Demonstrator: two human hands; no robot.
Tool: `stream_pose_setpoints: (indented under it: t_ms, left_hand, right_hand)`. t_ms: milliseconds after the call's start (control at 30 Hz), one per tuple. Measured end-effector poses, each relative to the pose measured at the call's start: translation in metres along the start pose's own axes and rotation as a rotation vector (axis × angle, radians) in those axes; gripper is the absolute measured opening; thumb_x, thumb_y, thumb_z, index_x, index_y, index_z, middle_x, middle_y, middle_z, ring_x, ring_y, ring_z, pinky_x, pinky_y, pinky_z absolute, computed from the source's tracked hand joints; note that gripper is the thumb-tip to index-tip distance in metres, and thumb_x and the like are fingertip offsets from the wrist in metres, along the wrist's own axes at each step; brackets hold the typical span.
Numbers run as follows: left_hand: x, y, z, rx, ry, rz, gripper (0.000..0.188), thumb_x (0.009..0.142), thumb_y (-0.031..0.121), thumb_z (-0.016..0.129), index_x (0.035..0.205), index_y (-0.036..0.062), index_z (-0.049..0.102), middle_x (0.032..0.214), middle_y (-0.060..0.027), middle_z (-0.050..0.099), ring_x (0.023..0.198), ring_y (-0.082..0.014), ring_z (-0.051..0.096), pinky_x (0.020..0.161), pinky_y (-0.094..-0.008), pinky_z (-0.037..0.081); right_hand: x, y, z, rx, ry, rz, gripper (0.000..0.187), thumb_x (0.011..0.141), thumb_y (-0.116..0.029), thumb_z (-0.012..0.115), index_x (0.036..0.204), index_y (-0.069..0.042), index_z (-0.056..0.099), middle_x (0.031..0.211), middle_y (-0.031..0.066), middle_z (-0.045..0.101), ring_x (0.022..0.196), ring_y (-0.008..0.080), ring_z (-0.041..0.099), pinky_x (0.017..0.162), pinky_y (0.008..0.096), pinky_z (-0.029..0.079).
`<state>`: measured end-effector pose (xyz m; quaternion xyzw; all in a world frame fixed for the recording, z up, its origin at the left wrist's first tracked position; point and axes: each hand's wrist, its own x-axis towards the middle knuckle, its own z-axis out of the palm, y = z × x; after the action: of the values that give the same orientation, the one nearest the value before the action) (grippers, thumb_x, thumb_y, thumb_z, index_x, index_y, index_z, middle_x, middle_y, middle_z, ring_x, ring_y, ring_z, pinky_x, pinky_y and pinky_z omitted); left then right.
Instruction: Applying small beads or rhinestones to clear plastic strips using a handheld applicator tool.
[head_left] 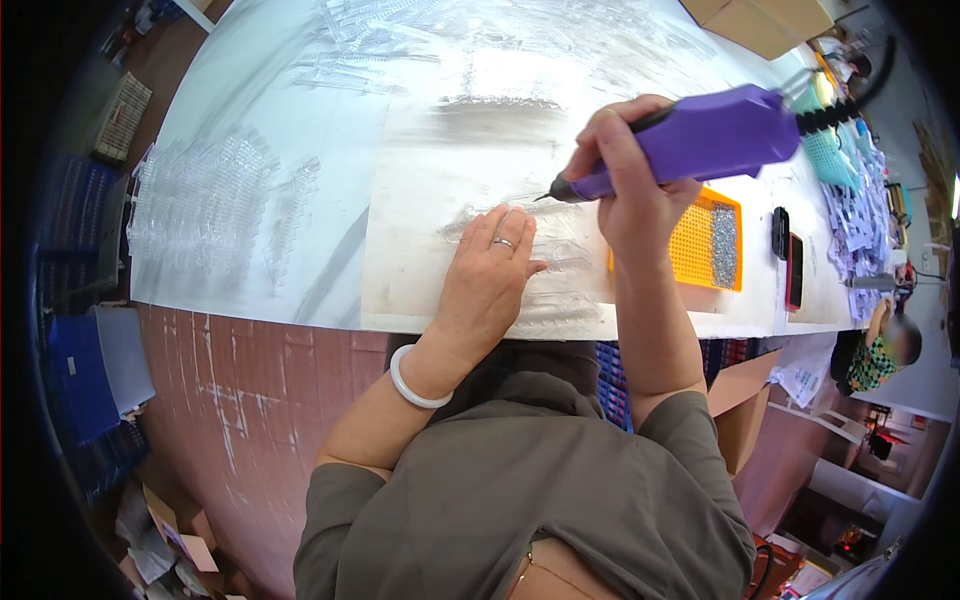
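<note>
In my right hand (638,190) is a purple electric screwdriver (725,130), gripped near its black nose. The thin bit points left and down, its tip just above a clear plastic strip (458,226) on the worktable (410,180). My left hand (485,275) lies flat over that strip with fingers stretched, a ring on one finger and a white bangle at the wrist. Part of the strip is hidden under those fingers. Nearer the table edge rests another clear strip (560,308). Beside my right forearm stands an orange perforated tray (741,250) with small metal pieces (723,232), probably screws.
Rows of clear plastic strips (205,215) cover the table's left side, and more strips (370,40) are piled at the far side. Right of the tray lie a black object (780,233) and a phone-like object (795,270). A cardboard box (765,22) stands far right; another person (875,355) sits at right.
</note>
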<state>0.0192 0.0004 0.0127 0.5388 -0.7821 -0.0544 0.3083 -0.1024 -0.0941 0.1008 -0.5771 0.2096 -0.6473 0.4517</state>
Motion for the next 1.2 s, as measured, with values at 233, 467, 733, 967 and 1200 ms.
stream_pose_setpoints:
  t_ms: [233, 467, 733, 967, 1200]
  left_hand:
    - [-0.002, -0.004, 0.003, -0.082, 0.028, -0.021, 0.049, 0.078, 0.014, 0.072, 0.122, -0.0042, 0.058, 0.124, -0.0146, 0.056, 0.119, -0.0335, 0.051, 0.101, -0.0421, 0.043]
    - [-0.002, -0.005, 0.003, -0.067, 0.009, -0.011, 0.056, 0.076, 0.015, 0.074, 0.124, -0.0047, 0.054, 0.127, -0.0157, 0.051, 0.122, -0.0339, 0.047, 0.101, -0.0429, 0.041]
    - [-0.003, -0.004, 0.004, -0.047, -0.019, -0.014, 0.059, 0.076, 0.017, 0.074, 0.126, -0.0051, 0.052, 0.13, -0.0159, 0.047, 0.124, -0.0341, 0.045, 0.101, -0.0438, 0.041]
    - [-0.003, -0.005, 0.004, -0.068, -0.02, -0.025, 0.058, 0.075, 0.018, 0.075, 0.124, -0.0053, 0.053, 0.131, -0.015, 0.047, 0.125, -0.0326, 0.044, 0.102, -0.0433, 0.039]
    - [-0.002, -0.006, 0.009, -0.088, -0.039, -0.047, 0.057, 0.075, 0.016, 0.076, 0.123, -0.0046, 0.055, 0.132, -0.0133, 0.049, 0.126, -0.0306, 0.044, 0.102, -0.0426, 0.039]
  right_hand:
    - [0.003, 0.018, 0.026, -0.095, -0.024, 0.048, 0.007, 0.087, 0.004, 0.06, 0.081, -0.001, 0.058, 0.065, 0.0079, 0.062, 0.05, 0.0136, 0.061, 0.048, 0.0244, 0.051]
    - [0.0, 0.021, 0.026, -0.128, -0.031, 0.095, 0.007, 0.087, 0.004, 0.06, 0.082, -0.001, 0.058, 0.065, 0.0082, 0.062, 0.05, 0.0134, 0.06, 0.049, 0.0249, 0.051]
    - [-0.002, 0.025, 0.028, -0.156, -0.038, 0.095, 0.006, 0.086, 0.004, 0.06, 0.082, -0.001, 0.058, 0.065, 0.0066, 0.062, 0.051, 0.0126, 0.062, 0.05, 0.0248, 0.052]
    - [-0.003, 0.028, 0.03, -0.075, -0.131, 0.076, 0.007, 0.085, 0.003, 0.064, 0.083, -0.002, 0.06, 0.068, 0.0061, 0.063, 0.052, 0.0123, 0.063, 0.05, 0.0237, 0.053]
    - [0.0, 0.03, 0.035, -0.155, -0.185, 0.12, 0.007, 0.084, 0.001, 0.067, 0.086, -0.001, 0.061, 0.074, 0.0078, 0.066, 0.055, 0.0114, 0.065, 0.05, 0.0204, 0.051]
